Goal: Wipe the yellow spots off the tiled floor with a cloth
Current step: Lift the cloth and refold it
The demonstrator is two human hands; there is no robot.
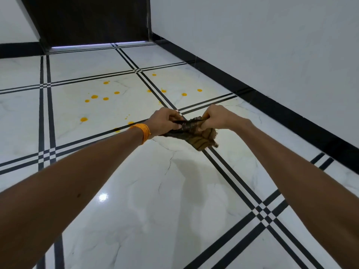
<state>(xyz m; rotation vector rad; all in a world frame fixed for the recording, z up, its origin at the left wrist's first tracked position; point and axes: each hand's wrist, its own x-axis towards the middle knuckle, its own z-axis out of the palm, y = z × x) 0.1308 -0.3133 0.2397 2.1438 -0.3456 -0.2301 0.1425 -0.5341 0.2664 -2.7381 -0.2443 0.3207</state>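
A dark brown and mustard cloth (196,135) is bunched up in the air above the floor, gripped from both sides. My left hand (165,122), with an orange thread band on its wrist, pinches the cloth's left end. My right hand (217,118) holds the cloth's upper right end. Several yellow spots (94,96) dot the white tiled floor (155,200) beyond and to the left of my hands. More yellow spots (184,94) lie on the tile farther right, near the black grout stripes.
A white wall (272,45) with a black skirting runs along the right side. A dark door (91,18) stands at the far end, with a strip of light under it. Black double stripes cross the glossy floor.
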